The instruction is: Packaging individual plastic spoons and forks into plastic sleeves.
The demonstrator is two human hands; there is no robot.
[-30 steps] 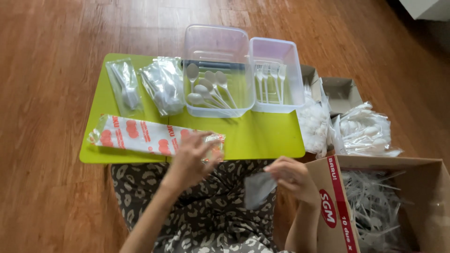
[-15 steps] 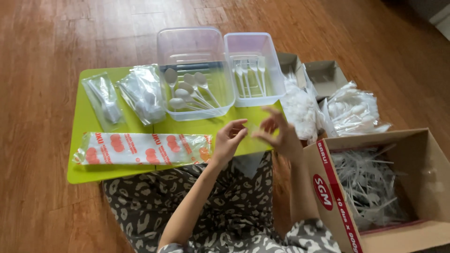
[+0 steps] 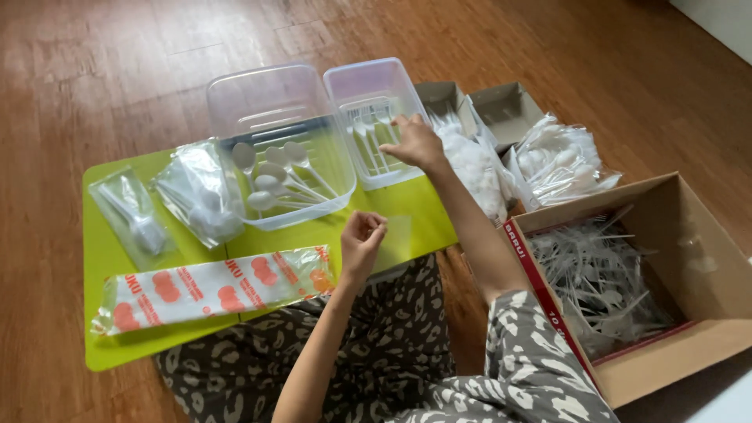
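Right hand (image 3: 413,143): reaches over the small clear tub (image 3: 374,117); its fingers are spread a little and rest on the white forks (image 3: 368,145) inside.
Left hand (image 3: 362,239): up above the green counter (image 3: 106,258); fingers pinched close on a thin clear wrapper (image 3: 399,233).
Big clear tub (image 3: 270,117): just beside the small one, with white spoons (image 3: 270,184) in it.
Long packet (image 3: 211,286): orange and white, lying near the left hand.
Cardboard box (image 3: 689,313): on the floor to the right, full of wrapped forks.
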